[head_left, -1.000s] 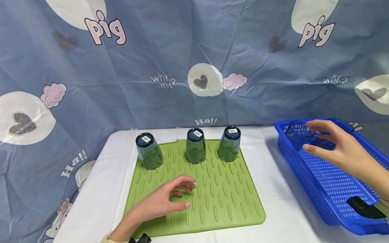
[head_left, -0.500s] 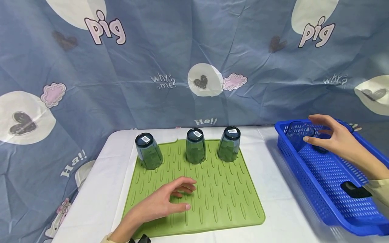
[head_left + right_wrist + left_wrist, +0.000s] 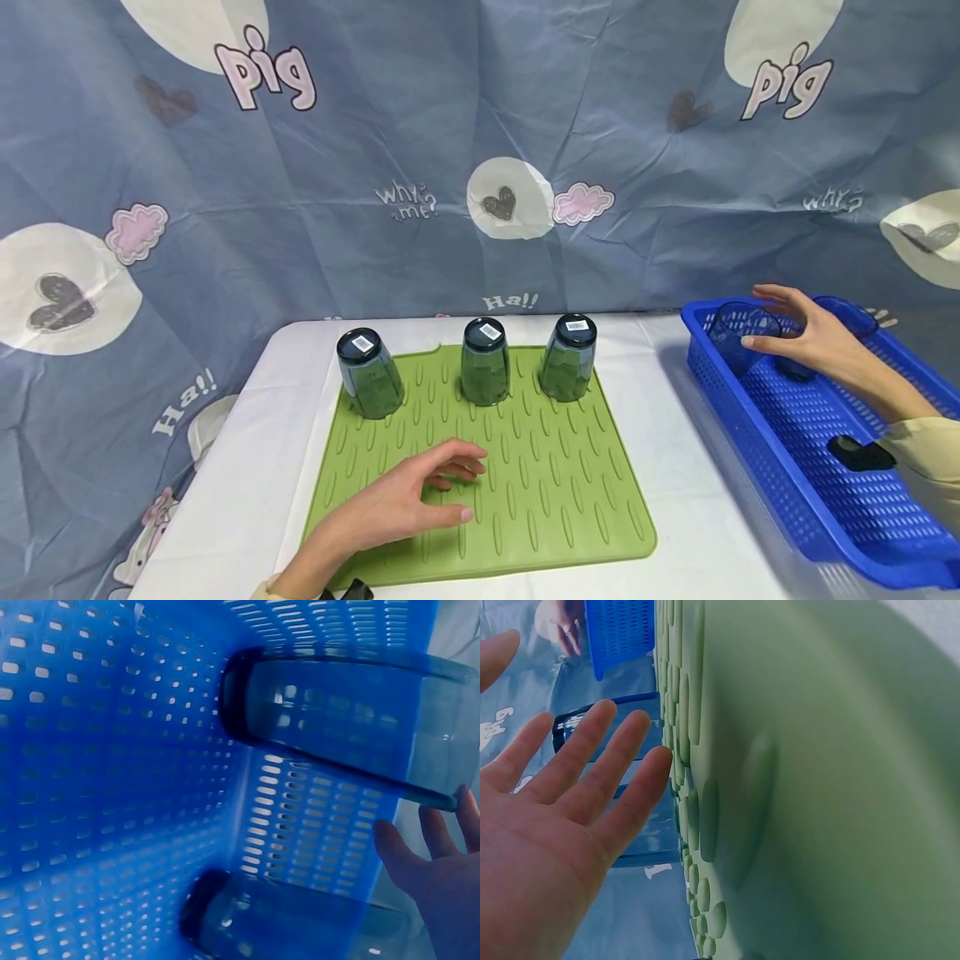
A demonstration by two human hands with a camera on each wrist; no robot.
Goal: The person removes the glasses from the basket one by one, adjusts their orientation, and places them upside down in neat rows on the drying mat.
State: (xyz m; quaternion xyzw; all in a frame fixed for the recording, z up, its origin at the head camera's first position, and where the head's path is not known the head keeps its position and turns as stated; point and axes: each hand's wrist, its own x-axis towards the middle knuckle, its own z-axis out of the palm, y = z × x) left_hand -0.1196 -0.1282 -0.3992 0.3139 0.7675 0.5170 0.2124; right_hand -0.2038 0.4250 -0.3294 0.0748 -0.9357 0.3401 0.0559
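My right hand hovers over the blue basket's far end, thumb and fingers spread by the rim of an upright tinted drinking glass. In the right wrist view, fingertips overlap that glass's rim; whether they touch is unclear. A second drinking glass stands partly behind this hand. My left hand is held over the green ridged mat, fingers loosely bent around nothing. Toward the mat's back edge, three upside-down drinking glasses stand in a row: left, middle and right.
The blue perforated basket stands on the right of the white-covered table, its walls around both upright glasses. Behind the table hangs a blue printed curtain. A dark wrist strap shows at the right sleeve.
My right hand has shifted left and away from me, toward the left glass in the basket. My left hand and the three glasses on the mat have stayed in place.
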